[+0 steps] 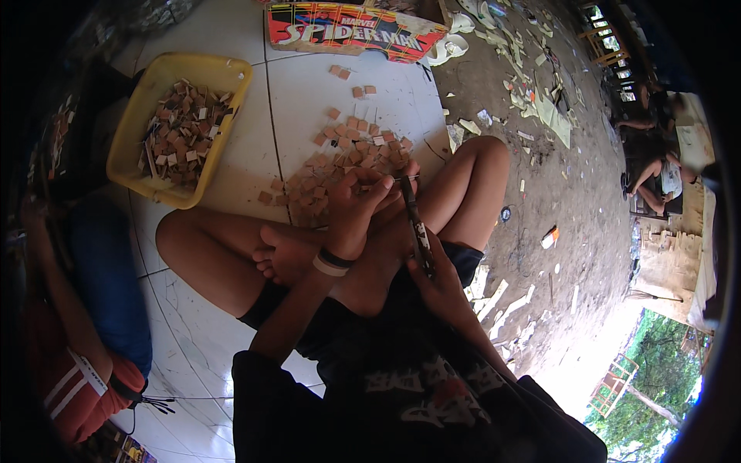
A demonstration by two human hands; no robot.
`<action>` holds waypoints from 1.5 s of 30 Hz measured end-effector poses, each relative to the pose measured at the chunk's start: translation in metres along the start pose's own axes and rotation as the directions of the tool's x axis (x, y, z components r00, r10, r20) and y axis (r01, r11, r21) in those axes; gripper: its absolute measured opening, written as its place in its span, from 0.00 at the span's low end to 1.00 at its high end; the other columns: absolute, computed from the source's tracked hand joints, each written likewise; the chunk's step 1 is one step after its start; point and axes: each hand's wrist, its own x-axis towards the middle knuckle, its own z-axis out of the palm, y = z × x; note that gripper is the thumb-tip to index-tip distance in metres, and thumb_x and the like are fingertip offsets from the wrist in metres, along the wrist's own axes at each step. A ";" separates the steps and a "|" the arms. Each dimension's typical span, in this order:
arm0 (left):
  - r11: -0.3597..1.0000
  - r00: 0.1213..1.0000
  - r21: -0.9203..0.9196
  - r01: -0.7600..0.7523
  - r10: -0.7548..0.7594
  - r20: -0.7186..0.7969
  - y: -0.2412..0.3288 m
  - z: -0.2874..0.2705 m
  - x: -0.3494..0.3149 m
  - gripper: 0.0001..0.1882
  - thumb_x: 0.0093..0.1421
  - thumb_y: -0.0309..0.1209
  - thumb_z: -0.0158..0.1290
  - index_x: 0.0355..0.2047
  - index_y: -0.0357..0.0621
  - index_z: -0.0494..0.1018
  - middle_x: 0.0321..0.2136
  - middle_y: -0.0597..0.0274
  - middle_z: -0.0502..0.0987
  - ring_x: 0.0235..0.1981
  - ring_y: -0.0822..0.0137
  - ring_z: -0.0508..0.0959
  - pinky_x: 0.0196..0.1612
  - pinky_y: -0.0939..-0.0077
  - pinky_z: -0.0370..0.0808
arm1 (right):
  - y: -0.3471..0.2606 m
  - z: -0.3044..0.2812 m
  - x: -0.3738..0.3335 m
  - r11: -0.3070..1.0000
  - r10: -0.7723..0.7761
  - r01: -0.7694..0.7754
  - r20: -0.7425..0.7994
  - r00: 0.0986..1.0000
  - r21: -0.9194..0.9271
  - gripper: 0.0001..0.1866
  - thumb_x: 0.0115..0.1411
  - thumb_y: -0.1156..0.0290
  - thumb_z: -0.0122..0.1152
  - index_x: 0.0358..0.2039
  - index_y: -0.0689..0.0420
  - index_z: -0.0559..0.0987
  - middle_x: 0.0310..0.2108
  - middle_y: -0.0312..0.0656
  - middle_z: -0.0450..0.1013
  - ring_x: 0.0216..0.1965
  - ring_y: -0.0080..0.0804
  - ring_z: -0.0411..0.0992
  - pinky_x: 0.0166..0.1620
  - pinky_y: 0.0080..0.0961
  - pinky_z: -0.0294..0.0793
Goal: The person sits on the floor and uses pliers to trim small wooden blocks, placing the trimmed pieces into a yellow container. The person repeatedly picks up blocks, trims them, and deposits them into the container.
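My left hand (359, 202) is closed in a pinch, thumb and forefinger holding a thin, pale, wire-like piece (404, 178) whose exact kind is too small to make out. Wrapped around a long dark hand tool (417, 231), which looks like pliers, my right hand (437, 284) grips its lower part. The tool's upper end meets the thin piece just right of my left fingertips. Beyond my hands, small square brown and white tiles or chips (359, 154) lie loosely heaped on the floor, partly hidden by my left hand.
A yellow plastic basin (127, 147) of similar small pieces stands at the left. A red printed board (351, 35) lies at the far side. Pale scraps litter the dirt ground (532, 201) right of the white tiled floor (201, 332). Someone in a red sleeve (85, 393) sits close at the left.
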 end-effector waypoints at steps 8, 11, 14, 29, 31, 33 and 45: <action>1.000 1.000 0.005 0.031 -0.031 -0.001 0.000 -0.001 -0.001 0.09 0.70 0.25 0.61 0.44 0.34 0.74 0.41 0.57 0.80 0.45 0.65 0.84 0.55 0.68 0.86 | -0.003 0.001 0.000 1.000 0.010 -0.010 -0.011 1.000 -0.023 0.33 0.73 0.75 0.59 0.75 0.58 0.60 0.42 0.49 0.77 0.43 0.35 0.77 0.51 0.32 0.75; 0.997 1.000 0.079 -0.003 0.003 0.002 -0.003 -0.003 0.000 0.10 0.69 0.24 0.62 0.46 0.33 0.75 0.43 0.55 0.81 0.46 0.65 0.85 0.56 0.69 0.86 | -0.003 0.000 0.000 1.000 0.026 -0.026 0.005 1.000 -0.002 0.33 0.73 0.75 0.59 0.75 0.58 0.60 0.39 0.46 0.75 0.40 0.32 0.75 0.49 0.29 0.74; 0.961 0.994 0.253 -0.109 0.098 0.054 -0.007 -0.004 0.002 0.12 0.68 0.23 0.62 0.49 0.31 0.77 0.45 0.53 0.83 0.48 0.65 0.85 0.56 0.69 0.85 | -0.001 0.000 0.000 0.997 0.064 -0.065 0.025 0.998 0.043 0.34 0.73 0.75 0.59 0.76 0.59 0.59 0.37 0.42 0.73 0.38 0.28 0.72 0.47 0.27 0.74; 0.775 0.892 0.453 -0.441 0.435 0.125 -0.008 -0.002 0.001 0.12 0.65 0.17 0.61 0.49 0.36 0.83 0.44 0.56 0.87 0.45 0.70 0.86 0.47 0.78 0.82 | 0.000 0.004 -0.001 0.993 0.038 -0.042 0.045 0.998 0.108 0.36 0.73 0.76 0.58 0.77 0.59 0.57 0.36 0.38 0.72 0.37 0.24 0.70 0.45 0.24 0.73; 0.765 0.882 0.450 -0.461 0.453 0.133 -0.008 -0.002 0.002 0.12 0.65 0.17 0.61 0.48 0.36 0.84 0.44 0.56 0.87 0.45 0.70 0.86 0.47 0.78 0.82 | -0.002 0.004 -0.001 0.994 0.032 -0.037 0.047 0.998 0.107 0.36 0.73 0.77 0.58 0.78 0.59 0.57 0.36 0.38 0.72 0.37 0.24 0.70 0.46 0.24 0.73; 0.761 0.872 0.437 -0.480 0.470 0.140 -0.009 -0.002 0.003 0.12 0.66 0.17 0.61 0.48 0.36 0.84 0.44 0.56 0.87 0.45 0.70 0.86 0.47 0.78 0.82 | -0.003 0.003 -0.001 0.995 0.041 -0.045 0.051 0.998 0.091 0.36 0.73 0.77 0.58 0.78 0.59 0.56 0.37 0.38 0.72 0.37 0.24 0.70 0.46 0.24 0.73; 0.756 0.851 0.402 -0.517 0.502 0.151 -0.011 -0.003 0.005 0.11 0.65 0.18 0.63 0.48 0.34 0.83 0.45 0.55 0.87 0.44 0.70 0.86 0.47 0.78 0.82 | -0.005 0.003 -0.002 0.988 0.054 -0.063 0.070 0.996 0.140 0.37 0.73 0.77 0.58 0.78 0.59 0.55 0.37 0.37 0.71 0.37 0.23 0.70 0.46 0.23 0.73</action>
